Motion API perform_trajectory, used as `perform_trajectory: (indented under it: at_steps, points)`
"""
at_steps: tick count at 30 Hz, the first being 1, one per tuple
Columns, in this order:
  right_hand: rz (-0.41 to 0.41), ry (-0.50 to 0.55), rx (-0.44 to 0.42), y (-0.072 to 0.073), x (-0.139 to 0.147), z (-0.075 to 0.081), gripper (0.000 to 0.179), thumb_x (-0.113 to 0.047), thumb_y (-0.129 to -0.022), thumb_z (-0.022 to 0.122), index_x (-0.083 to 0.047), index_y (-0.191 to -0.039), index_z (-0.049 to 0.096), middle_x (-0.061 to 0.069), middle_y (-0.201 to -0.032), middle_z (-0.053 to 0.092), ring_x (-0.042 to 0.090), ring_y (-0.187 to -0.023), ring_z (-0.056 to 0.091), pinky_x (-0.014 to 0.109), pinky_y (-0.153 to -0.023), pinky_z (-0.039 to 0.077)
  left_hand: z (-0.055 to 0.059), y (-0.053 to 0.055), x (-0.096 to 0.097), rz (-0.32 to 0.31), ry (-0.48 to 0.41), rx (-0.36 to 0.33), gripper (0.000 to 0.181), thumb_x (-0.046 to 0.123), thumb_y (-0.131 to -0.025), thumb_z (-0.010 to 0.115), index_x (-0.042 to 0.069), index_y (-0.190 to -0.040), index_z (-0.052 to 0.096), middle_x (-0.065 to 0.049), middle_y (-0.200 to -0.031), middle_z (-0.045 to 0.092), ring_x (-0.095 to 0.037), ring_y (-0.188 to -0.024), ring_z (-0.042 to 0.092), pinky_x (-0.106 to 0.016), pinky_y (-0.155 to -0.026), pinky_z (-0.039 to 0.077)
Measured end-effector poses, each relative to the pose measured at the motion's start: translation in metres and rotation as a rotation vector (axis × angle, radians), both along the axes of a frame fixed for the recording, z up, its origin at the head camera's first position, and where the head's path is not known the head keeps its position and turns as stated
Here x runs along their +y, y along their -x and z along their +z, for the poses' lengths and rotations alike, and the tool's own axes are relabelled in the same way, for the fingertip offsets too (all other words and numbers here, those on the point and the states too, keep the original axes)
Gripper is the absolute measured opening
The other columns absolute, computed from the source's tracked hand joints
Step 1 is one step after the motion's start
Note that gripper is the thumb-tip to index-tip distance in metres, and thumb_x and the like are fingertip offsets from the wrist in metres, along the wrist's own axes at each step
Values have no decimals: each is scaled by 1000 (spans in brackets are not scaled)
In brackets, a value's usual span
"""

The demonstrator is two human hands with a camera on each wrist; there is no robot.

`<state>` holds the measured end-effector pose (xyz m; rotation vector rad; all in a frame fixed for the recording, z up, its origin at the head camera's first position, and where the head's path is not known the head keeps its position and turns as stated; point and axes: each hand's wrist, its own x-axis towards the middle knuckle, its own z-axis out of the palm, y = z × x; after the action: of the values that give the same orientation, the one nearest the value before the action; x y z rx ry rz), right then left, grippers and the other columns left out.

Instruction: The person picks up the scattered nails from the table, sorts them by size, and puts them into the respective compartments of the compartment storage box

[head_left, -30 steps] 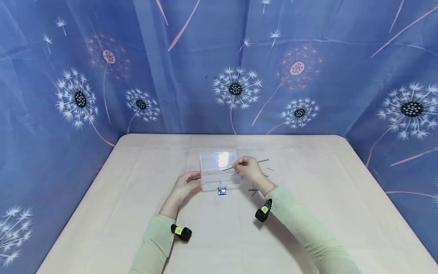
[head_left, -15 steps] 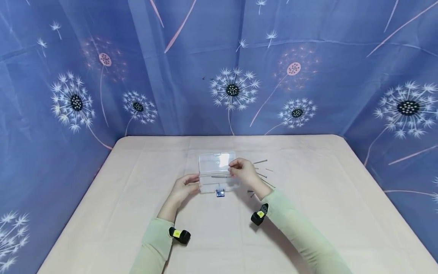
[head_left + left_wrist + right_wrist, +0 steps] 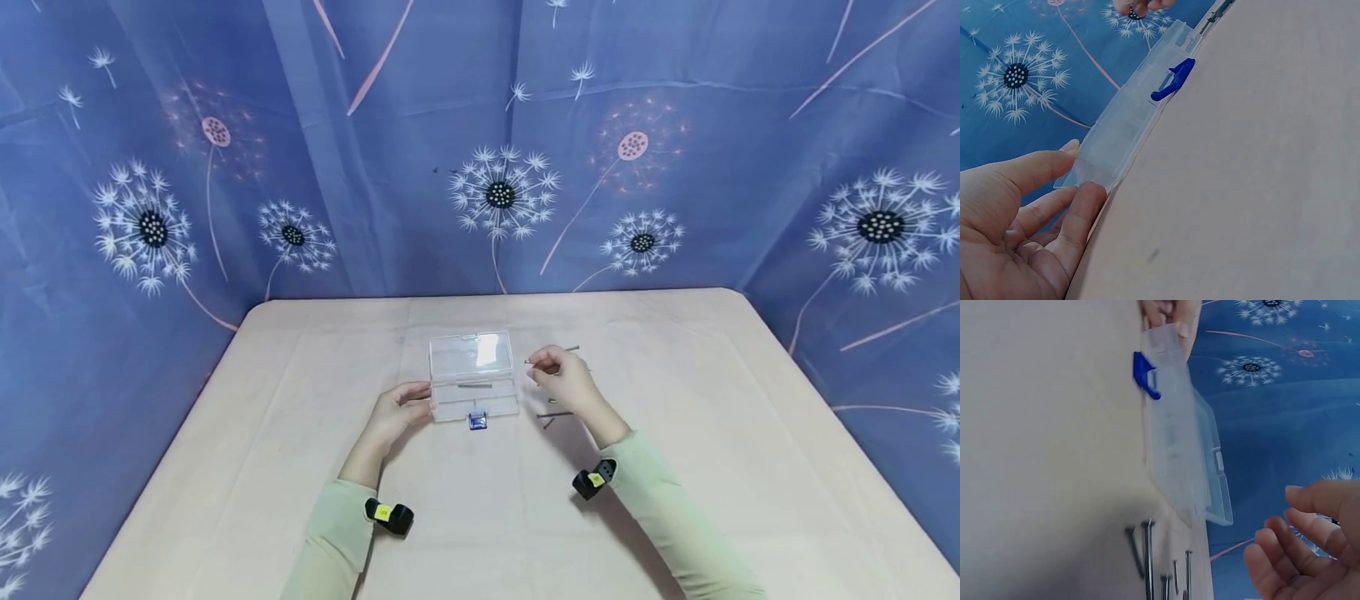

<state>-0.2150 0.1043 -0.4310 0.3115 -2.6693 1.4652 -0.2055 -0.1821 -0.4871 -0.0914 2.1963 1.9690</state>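
A clear plastic box (image 3: 442, 408) stands with its lid (image 3: 453, 357) raised and a blue latch (image 3: 477, 421) at its front. One long nail (image 3: 475, 386) lies inside the back compartment. My left hand (image 3: 395, 417) grips the box's left end; in the left wrist view the thumb is on the upper edge and fingers press the end. To the right of the box, my right hand (image 3: 566, 383) hovers over loose nails. In the right wrist view its thumb and fingers are apart, with nothing between them. Several nails (image 3: 1149, 562) of different lengths lie beneath, some hidden by the hand in the head view.
A pale cloth covers the table (image 3: 465, 517). Blue curtains (image 3: 420, 208) with a dandelion print hang behind it and at both sides. Each wrist carries a small black camera (image 3: 393, 517).
The right hand has lowered a nail into the box's back compartment and let it go. It has then moved right, over the loose nails. The left hand stays at the box's left end.
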Motion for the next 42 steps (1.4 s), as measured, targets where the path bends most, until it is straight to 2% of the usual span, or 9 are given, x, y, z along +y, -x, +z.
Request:
perform_trajectory:
  at_steps: [5,9,13,20,26,33,37,42]
  points:
    - [113,-134,17,-3,6,-2,16,0,-82,64,7,-97,63,16,-87,66,24,-80,59,29,-72,54,1,0,-3,10,-10,-16,46,-1,-84,64,-8,-128,52,-28,-128,55,-20,-98,65,-28,-85,58]
    - [211,-273,16,-6,8,-5,13,0,-80,65,5,-92,65,13,-85,65,21,-78,58,32,-71,53,1,1,-3,20,-22,-13,46,-3,-83,64,-9,-127,52,-29,-127,55,-19,-98,65,-27,-84,58]
    - [249,-401,-7,-9,8,-8,7,-1,-78,68,-1,-85,65,7,-80,63,16,-75,56,30,-68,54,-1,2,-2,20,-30,-10,45,-4,-83,63,-10,-127,52,-30,-126,55,-20,-98,65,-28,-83,59]
    - [306,-595,34,-16,5,-9,14,7,-71,68,-5,-79,67,4,-77,65,19,-76,60,32,-71,56,-2,2,0,20,-27,-7,45,-3,-84,63,-9,-127,52,-30,-126,55,-24,-101,65,-29,-84,59]
    - [324,-643,-5,-13,2,-8,15,7,-71,69,-6,-77,68,2,-76,65,17,-75,59,30,-69,55,0,1,0,13,-24,2,45,-2,-84,64,-9,-127,52,-29,-126,55,-29,-104,63,-30,-85,58]
    - [350,-592,-119,-3,7,-4,12,4,-71,73,-6,-74,67,-1,-72,64,12,-69,56,25,-63,51,-2,1,1,11,-26,8,45,-3,-83,64,-9,-126,53,-29,-124,57,-22,-97,65,-31,-85,58]
    - [377,-587,-144,2,8,-4,12,2,-71,75,-7,-71,66,-2,-70,63,10,-66,53,22,-60,48,0,0,1,15,-28,5,45,-2,-83,64,-9,-126,53,-29,-125,56,-18,-94,65,-30,-83,59]
    - [435,-618,-161,7,5,-3,14,3,-69,76,-7,-73,67,-2,-71,62,10,-68,53,21,-61,48,1,-1,1,20,-35,4,45,-3,-84,64,-10,-127,52,-31,-126,55,-20,-96,64,-31,-85,59]
